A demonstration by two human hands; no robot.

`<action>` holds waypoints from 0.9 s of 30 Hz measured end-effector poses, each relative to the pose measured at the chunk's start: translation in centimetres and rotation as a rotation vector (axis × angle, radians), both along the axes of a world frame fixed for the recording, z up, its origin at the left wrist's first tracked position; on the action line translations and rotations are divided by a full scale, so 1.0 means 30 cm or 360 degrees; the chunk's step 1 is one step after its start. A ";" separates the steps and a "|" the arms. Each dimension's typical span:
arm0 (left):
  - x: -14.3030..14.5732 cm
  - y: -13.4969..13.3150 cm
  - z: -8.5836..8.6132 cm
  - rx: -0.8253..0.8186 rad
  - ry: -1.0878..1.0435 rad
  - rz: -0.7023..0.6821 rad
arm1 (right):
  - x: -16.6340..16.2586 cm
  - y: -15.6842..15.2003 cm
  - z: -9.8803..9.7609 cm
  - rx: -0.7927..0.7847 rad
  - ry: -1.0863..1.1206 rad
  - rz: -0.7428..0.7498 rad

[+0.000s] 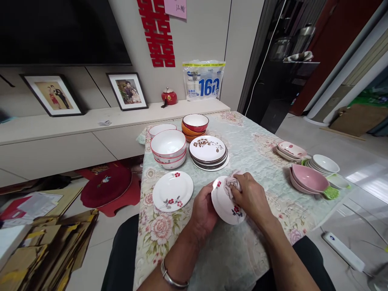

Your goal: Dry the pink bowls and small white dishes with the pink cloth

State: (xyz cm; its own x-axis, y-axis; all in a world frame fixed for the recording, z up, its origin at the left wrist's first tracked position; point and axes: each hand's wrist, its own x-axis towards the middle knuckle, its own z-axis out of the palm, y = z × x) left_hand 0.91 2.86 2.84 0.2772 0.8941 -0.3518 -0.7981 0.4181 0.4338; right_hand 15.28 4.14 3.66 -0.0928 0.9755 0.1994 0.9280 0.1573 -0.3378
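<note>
My left hand [205,210] grips the left rim of a small white plate [226,204] with red flowers, holding it tilted above the table. My right hand [250,196] is closed on a crumpled pink cloth [232,182] and presses it against the plate's face. A matching flowered plate [172,190] lies flat on the tablecloth just to the left of my hands.
Behind my hands stand a stack of brown-patterned plates [208,150], stacked white bowls [168,148] and red and orange bowls [195,124]. Pink dishes [307,178] and small white saucers [325,163] sit at the table's right edge. Cardboard [45,250] lies on the floor at left.
</note>
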 end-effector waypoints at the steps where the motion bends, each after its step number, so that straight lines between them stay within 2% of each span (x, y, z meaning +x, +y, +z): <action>1: 0.003 -0.001 -0.003 -0.0029 -0.0033 -0.0021 | -0.020 -0.006 0.004 0.0019 0.0086 0.0090; 4: 0.008 -0.002 -0.020 -0.0092 -0.0069 0.0007 | -0.076 -0.024 0.010 0.0009 0.0359 0.0490; 6: 0.006 -0.003 -0.034 -0.0060 -0.0033 0.0070 | -0.090 -0.027 0.010 -0.0026 0.0418 0.0606; 8: 0.003 -0.003 -0.044 0.0002 0.0026 0.0114 | -0.078 -0.023 0.008 -0.0036 0.0377 0.0503; 10: 0.000 -0.002 -0.047 0.0045 0.0094 0.0149 | -0.049 -0.013 0.007 -0.0053 0.0272 0.0293; 14: -0.007 0.002 -0.034 -0.0010 0.0211 0.0274 | 0.012 0.005 0.013 -0.0145 0.0000 -0.0041; 16: -0.008 0.000 -0.023 -0.0033 0.0243 0.0289 | 0.023 0.009 0.015 -0.0170 -0.0063 -0.0115; 18: -0.008 -0.005 -0.013 0.0017 0.0277 0.0215 | 0.017 0.008 0.012 -0.0159 -0.0043 -0.0109; 20: -0.006 -0.011 -0.009 0.0080 0.0317 0.0110 | -0.006 0.001 0.008 -0.0125 0.0057 -0.0015; 25: -0.009 -0.016 -0.019 0.0110 0.0307 0.0006 | -0.063 -0.016 0.005 -0.0118 0.0392 0.0484; 27: -0.015 -0.013 -0.025 0.0108 0.0293 0.0002 | -0.057 -0.014 0.004 -0.0098 0.0411 0.0507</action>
State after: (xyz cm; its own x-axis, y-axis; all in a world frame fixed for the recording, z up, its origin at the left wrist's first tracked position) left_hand 0.47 2.47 2.09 0.2123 0.9178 -0.3356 -0.7033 0.3819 0.5996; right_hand 13.56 3.72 3.78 -0.3469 0.9168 0.1977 0.7197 0.3954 -0.5708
